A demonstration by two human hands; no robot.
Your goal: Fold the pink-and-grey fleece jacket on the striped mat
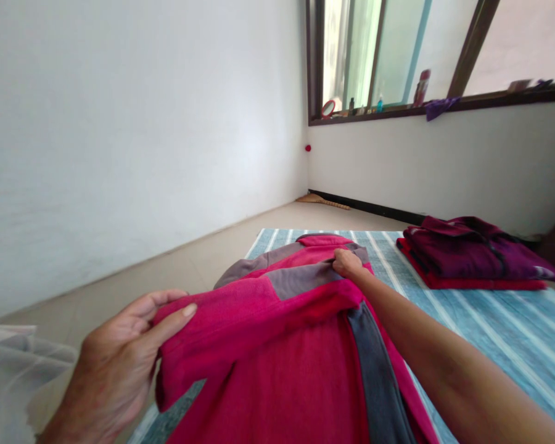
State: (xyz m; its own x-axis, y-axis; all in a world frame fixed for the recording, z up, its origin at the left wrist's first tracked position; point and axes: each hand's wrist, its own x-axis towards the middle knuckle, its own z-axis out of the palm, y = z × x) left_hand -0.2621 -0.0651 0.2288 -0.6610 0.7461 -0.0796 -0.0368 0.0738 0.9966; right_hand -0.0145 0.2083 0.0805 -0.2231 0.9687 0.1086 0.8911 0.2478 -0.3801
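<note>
Both hands pinch a pink fleece jacket spread on the striped mat.
Left hand clamps the near folded edge, thumb on top, fingers under. Right hand is closed on the grey shoulder patch at the jacket's far end, arm stretched over its grey side stripe. Risk, as a judgement: fleece is limp, so uneven pull could skew the fold or slide the edge free of the left thumb. Folded maroon-and-red clothes lie well right of the jacket; window ledge beyond.

You'll find nothing readable here: the bottles on the window sill are too small for their labels to show.
</note>
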